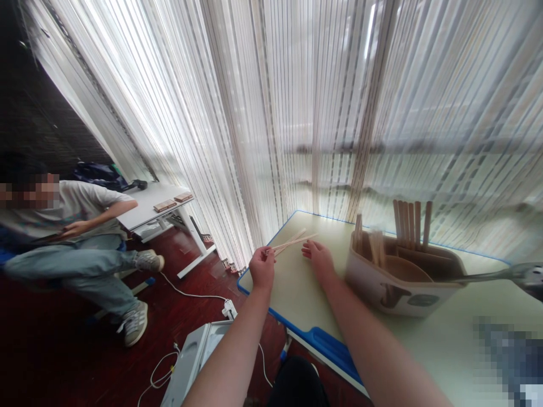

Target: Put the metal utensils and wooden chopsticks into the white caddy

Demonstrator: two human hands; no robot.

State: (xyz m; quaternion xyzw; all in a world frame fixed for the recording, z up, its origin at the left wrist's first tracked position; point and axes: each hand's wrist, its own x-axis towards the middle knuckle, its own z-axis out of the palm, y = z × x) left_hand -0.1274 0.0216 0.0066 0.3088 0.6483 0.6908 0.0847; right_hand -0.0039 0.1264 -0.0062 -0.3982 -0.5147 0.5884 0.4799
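Thin pale chopsticks (pixel 293 242) extend to the right from my left hand (pixel 263 263), whose fingers are closed around one end. They lie slightly crossed above the table. Close to their far end is my right hand (pixel 318 255), its fingers apart; whether a fingertip touches a stick I cannot tell. To the right of it stands a beige utensil holder (pixel 394 291) with compartments. Several brown chopsticks (pixel 411 223) stand upright at its back, and paler, blurred sticks (pixel 376 249) at its left. A metal utensil handle (pixel 479 277) reaches out over its right side.
The cream table (pixel 297 294) has a blue edge, with a sheer striped curtain (pixel 297 113) behind it. At the left a person (pixel 85 226) sits by a white table (pixel 144 206). A power strip (pixel 229 308) and white cables lie near a grey box (pixel 199 350).
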